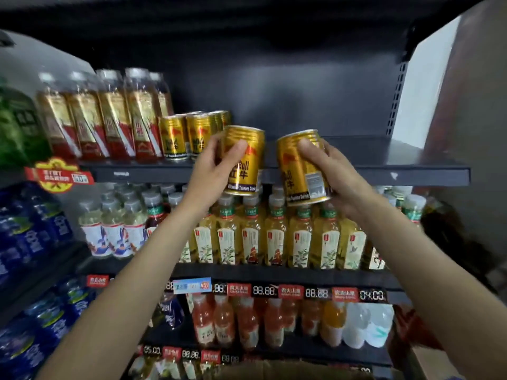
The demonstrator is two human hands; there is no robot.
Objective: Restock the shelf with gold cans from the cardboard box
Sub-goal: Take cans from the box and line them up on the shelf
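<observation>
A: What are the fingers doing?

B: The left hand (211, 171) has its thumb (238, 149) across the front of a gold can (242, 160) and its fingers curled round the far side, so it grips that can, held about upright. The right hand (340, 174) is clamped on a second gold can (301, 168), thumb over the front, fingers behind; this can tilts, top leaning left.

A: Do the two cans touch?

B: No, they sit close side by side with a narrow gap between them.

A: And just past the fingers?

B: Both cans are in the air in front of the upper shelf (411, 174), level with its front edge. Just left of the left fingers, gold cans on the shelf (186, 135) stand in rows. Left of those are tall bottles with gold and red labels (109, 119). Behind the right hand's fingers and to their right the shelf board is bare.

A: Below the hands?

B: Yellow tea bottles (274, 237) on the next shelf, orange drink bottles (233, 322) under those, and a cardboard box (274, 370) at the bottom edge, its contents not visible
</observation>
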